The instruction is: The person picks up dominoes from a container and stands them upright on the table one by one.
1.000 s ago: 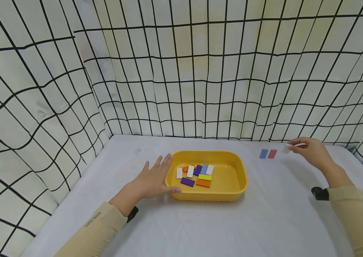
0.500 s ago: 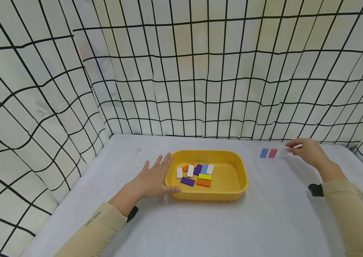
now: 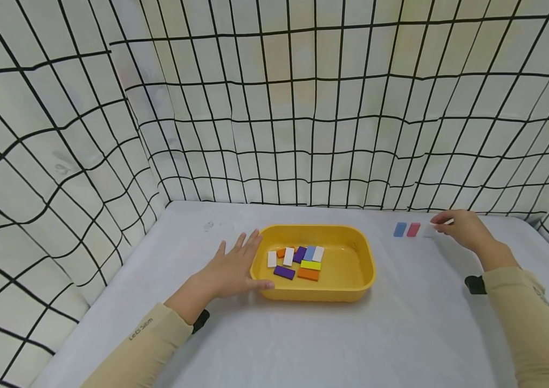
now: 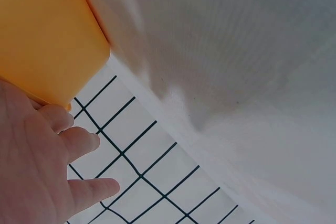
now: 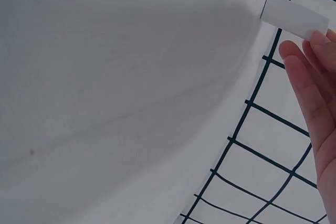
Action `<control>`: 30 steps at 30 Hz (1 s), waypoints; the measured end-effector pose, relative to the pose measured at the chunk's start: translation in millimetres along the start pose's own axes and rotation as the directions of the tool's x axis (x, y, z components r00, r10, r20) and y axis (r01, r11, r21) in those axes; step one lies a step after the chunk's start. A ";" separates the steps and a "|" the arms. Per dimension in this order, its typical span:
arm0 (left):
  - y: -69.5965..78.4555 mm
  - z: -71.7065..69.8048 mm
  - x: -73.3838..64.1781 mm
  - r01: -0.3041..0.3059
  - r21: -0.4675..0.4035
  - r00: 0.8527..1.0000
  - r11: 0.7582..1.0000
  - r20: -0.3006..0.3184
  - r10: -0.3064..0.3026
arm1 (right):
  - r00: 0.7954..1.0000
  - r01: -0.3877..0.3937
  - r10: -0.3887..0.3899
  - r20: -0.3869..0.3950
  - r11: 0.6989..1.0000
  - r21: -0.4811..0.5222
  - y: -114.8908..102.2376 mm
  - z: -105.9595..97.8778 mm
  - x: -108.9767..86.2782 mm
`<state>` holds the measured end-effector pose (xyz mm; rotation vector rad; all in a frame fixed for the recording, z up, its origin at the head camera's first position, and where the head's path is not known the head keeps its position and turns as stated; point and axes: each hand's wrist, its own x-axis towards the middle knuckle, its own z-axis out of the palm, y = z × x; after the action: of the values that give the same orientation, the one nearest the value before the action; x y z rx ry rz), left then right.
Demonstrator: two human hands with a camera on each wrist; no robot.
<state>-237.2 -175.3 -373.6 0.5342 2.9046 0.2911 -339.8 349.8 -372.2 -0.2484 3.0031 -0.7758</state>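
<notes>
My left hand [image 3: 230, 272] lies spread at the left end of a yellow plastic tray [image 3: 323, 296], thumb across its near rim and fingertips by the far left corner. Seen from below in the left wrist view, the fingers meet the tray's wall [image 4: 47, 30]. At the far right of the table, my right hand [image 3: 466, 231] pinches one end of a small white rectangular block [image 5: 294, 17] between thumb and fingers. That block stands upright beside a pink block [image 3: 413, 230], which has a blue block [image 3: 399, 229] to its left.
Several loose blocks lie in the tray's left half, among them a purple block [image 3: 284, 272], a yellow block [image 3: 310, 265] and an orange block [image 3: 308, 275]. Behind the white-covered table [image 3: 333, 345] rises a white cloth wall with a black grid [image 3: 303, 124].
My right hand has moved slightly left with the white block and brought it down beside the pink one. The left hand and the tray have stayed in place.
</notes>
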 end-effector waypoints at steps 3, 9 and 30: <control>-0.1 0.1 0.4 0.001 -0.002 1.000 1.000 -0.001 -0.001 | 1.000 -0.002 0.002 0.009 1.000 0.005 0.7 -0.1 0.5; -0.4 0.7 1.5 0.006 -0.005 1.000 1.000 0.000 -0.006 | 1.000 -0.007 0.006 0.021 1.000 0.022 1.7 0.4 0.5; 0.5 -0.8 -0.2 -0.005 0.011 1.000 1.000 0.010 0.005 | 0.999 -0.014 0.015 -0.049 1.000 0.013 9.0 -9.7 -13.6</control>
<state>-237.0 -175.1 -372.7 0.5437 2.8974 0.2733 -328.3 364.4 -368.2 -0.2098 3.0415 -0.8109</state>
